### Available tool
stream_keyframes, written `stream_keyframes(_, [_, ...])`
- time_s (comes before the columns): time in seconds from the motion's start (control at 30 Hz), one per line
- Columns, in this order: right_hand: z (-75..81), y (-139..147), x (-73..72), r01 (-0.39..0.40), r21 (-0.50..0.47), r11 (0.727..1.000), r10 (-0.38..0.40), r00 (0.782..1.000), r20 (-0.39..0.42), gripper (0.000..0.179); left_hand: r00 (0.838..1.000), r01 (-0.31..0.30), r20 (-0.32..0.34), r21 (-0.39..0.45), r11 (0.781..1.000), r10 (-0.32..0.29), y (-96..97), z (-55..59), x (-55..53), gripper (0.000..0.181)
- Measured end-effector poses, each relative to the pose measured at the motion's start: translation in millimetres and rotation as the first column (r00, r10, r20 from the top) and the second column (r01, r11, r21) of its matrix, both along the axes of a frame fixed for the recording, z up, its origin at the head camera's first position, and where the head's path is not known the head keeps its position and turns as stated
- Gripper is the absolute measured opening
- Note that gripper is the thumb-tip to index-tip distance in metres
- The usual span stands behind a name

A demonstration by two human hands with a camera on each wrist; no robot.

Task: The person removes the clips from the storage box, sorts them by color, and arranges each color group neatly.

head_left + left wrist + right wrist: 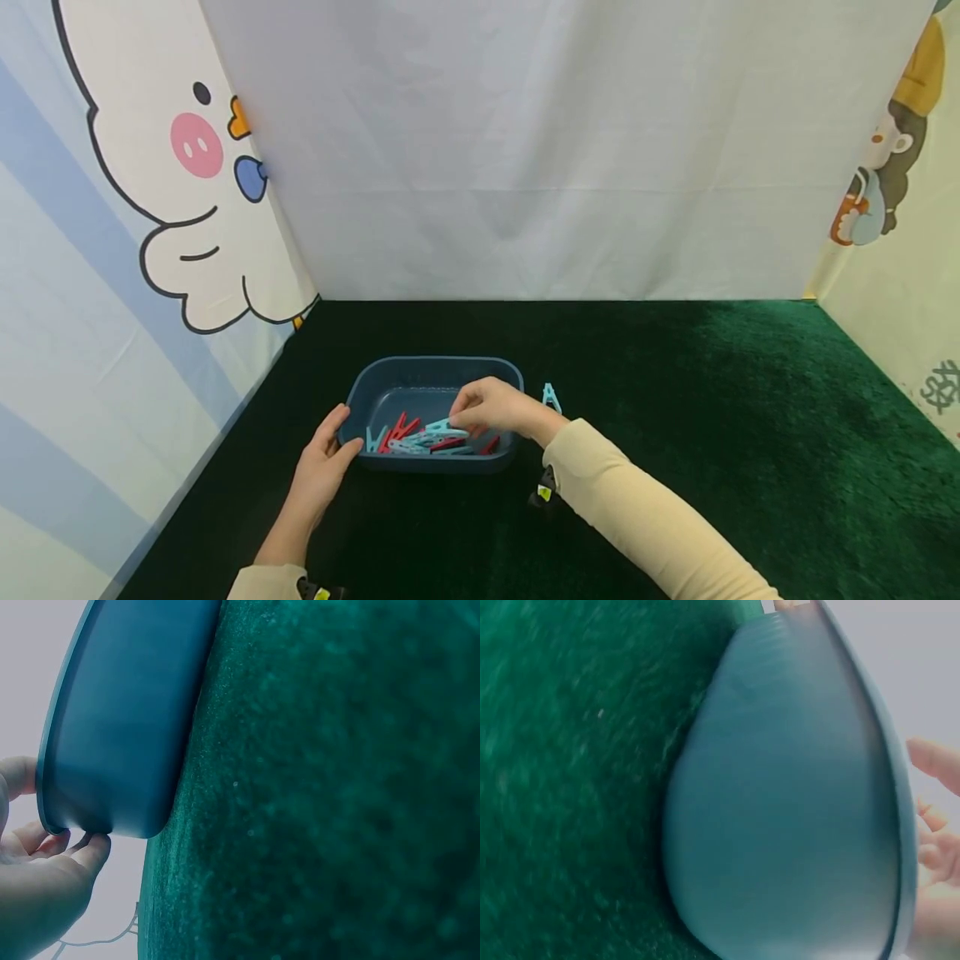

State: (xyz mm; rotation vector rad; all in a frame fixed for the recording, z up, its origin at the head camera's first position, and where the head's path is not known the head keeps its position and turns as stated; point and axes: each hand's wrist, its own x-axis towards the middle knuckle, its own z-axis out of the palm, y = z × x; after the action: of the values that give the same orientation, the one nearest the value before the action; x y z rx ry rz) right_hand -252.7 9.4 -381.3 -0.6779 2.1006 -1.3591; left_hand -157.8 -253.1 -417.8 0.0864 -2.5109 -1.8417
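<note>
My left hand (321, 462) holds a dark blue plastic basin (442, 463) by its left front corner, with the thumb on the near rim and the fingers along the left side. In the left wrist view, the fingers (94, 853) touch the basin's outer wall. Several light blue and red clothespins lie heaped along the near side of the basin. My right hand (491, 406) reaches in over the right rim, and its curled fingertips pinch a light blue clothespin (438, 425) on top of the heap. In the right wrist view, the basin wall (787, 802) hides the fingertips.
Another light blue clothespin (551, 397) lies outside the basin, just right of it. A dark green plush cloth (712, 433) covers the table. A pale curtain (555, 167) stands behind, with printed cloth walls on the left and right.
</note>
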Motion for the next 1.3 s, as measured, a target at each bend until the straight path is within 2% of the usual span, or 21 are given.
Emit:
stream_keyframes(0.17, [1.0,6,-1.6,0.035,-0.139,0.990,-0.012,0.987,0.163,0.013,1.000,-0.004,0.002,-0.003,1.000,0.004,0.7,-1.1,-0.7,0.053])
stream_keyframes(0.3, [3.4,10,-3.2,0.057,-0.217,0.974,-0.004,0.971,0.239,0.014,1.000,-0.008,0.003,-0.001,1.000,0.008,1.0,-1.8,-1.5,0.053])
stream_keyframes(0.47, [5.8,16,-5.3,0.056,-0.275,0.960,0.018,0.965,0.260,0.026,1.000,-0.008,0.000,-0.004,1.000,0.008,1.0,-2.1,-1.8,0.054])
stream_keyframes(0.7, [12.8,28,-6.6,0.136,-0.302,0.944,-0.029,0.942,0.333,0.041,1.000,-0.009,-0.004,-0.003,1.000,0.009,1.5,-2.4,-1.9,0.054])
stream_keyframes(1.1, [20.2,47,-12.9,0.234,-0.320,0.918,-0.106,0.923,0.371,0.036,1.000,-0.005,0.001,-0.004,1.000,0.005,1.0,-2.5,-2.0,0.054])
stream_keyframes(1.3, [20.7,53,-13.3,0.234,-0.345,0.909,-0.103,0.928,0.359,0.037,1.000,-0.006,0.004,-0.009,1.000,0.006,1.1,-1.8,-1.7,0.054])
